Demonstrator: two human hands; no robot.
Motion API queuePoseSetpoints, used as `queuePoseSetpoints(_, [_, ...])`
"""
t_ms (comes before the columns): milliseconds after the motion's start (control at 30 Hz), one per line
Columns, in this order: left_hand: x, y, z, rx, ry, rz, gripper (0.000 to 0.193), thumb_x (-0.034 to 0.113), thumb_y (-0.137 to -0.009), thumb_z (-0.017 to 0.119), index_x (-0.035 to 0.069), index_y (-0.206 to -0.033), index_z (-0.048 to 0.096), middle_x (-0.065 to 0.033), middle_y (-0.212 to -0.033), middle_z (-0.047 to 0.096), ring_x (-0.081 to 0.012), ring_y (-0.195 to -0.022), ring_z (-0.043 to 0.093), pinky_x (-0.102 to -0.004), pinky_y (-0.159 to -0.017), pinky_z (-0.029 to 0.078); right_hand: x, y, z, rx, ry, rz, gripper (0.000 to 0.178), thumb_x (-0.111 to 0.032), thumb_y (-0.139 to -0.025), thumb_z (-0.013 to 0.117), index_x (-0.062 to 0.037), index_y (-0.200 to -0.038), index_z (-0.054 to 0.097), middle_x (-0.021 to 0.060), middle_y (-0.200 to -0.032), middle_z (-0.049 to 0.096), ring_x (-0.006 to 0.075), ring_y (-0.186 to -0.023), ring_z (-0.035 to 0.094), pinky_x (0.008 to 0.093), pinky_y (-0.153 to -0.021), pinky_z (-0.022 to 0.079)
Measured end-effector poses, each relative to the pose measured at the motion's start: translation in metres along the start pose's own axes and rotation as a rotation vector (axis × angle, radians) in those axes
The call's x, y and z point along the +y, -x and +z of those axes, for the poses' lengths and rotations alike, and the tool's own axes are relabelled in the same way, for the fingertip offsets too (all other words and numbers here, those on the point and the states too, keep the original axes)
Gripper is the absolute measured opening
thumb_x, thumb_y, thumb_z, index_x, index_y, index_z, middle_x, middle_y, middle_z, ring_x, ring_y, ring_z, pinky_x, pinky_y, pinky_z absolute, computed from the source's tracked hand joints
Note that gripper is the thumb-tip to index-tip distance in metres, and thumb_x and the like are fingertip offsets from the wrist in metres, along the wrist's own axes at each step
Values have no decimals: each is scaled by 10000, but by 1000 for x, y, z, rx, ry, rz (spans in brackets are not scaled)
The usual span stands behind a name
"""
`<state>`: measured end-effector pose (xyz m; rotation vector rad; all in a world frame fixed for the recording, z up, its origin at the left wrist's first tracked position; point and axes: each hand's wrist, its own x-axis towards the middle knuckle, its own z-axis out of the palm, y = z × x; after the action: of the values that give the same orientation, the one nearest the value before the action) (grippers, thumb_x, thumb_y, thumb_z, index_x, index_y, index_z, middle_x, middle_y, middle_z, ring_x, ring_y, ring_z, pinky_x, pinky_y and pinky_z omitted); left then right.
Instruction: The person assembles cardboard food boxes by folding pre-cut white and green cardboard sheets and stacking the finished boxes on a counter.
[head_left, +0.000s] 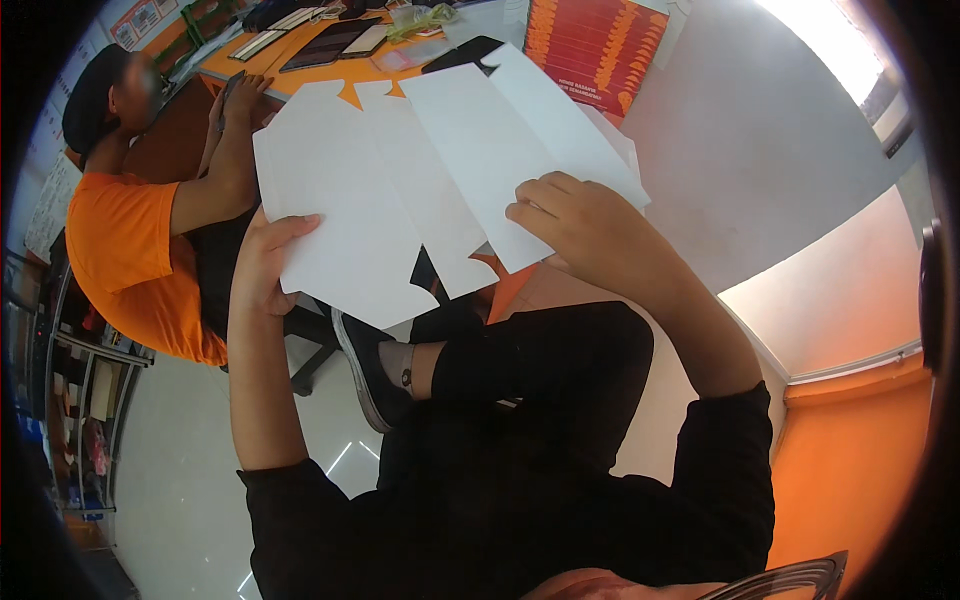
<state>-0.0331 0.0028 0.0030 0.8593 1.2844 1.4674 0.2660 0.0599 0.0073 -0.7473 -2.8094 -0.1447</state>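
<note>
A white sheet of card (pixel 340 190), cut like a flat box blank with creased panels and curved notches, is held up over my lap. My left hand (pixel 268 260) grips its left edge, with the thumb lying on top and the other fingers hidden beneath. On the right-hand panels, my right hand (pixel 590 225) has its fingers bent over the surface near the lower edge, the thumb partly hidden below. The right panels are tilted against the flatter left part.
An orange desk (pixel 270 55) with tablets, notebooks and a dark flat case stands ahead. A red printed board (pixel 595 50) is at its right end. To the left sits a person in an orange shirt (pixel 125 235), both hands near a phone. Shelves (pixel 90 420) line the far left.
</note>
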Motion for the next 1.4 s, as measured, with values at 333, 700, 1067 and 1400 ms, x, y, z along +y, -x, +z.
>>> queuePoseSetpoints(333, [-21, -24, -14, -82, -98, -68, 624, 49, -660, 579, -76, -1232, 361, -216, -1033, 548, -259, -849, 626, -303, -730, 521, 35, -41, 7, -336, -280, 12, 136, -124, -803, 569, -23, -880, 616, 106, -840, 604, 278, -812, 560, 374, -741, 440])
queuePoseSetpoints(700, [-25, -20, -5, 304, -1156, 792, 694, 241, -672, 713, 30, -1258, 407, -143, -1223, 481, -296, -1147, 453, -390, -954, 365, 66, -81, 4, -751, -472, 228, 259, -220, -798, 613, 7, -924, 620, 95, -786, 624, 191, -750, 583, 324, -667, 440])
queuePoseSetpoints(1067, [-84, 26, 53, -333, -1467, 1068, 345, 33, -741, 568, 76, -1084, 578, -63, -1093, 592, -207, -960, 598, -283, -705, 520, 67, -72, 37, -447, -227, 188, 601, -264, -759, 674, -172, -1250, 341, 87, -1144, 476, 242, -1072, 492, 384, -867, 417])
queuePoseSetpoints(1400, [-53, 31, 37, -388, -1505, 973, 383, 16, -723, 560, 87, -1099, 572, -63, -1142, 566, -233, -1048, 551, -367, -833, 473, 78, -84, -1, -663, -390, 273, 613, -438, -835, 567, -166, -1321, 312, 124, -1249, 413, 271, -1127, 466, 391, -921, 388])
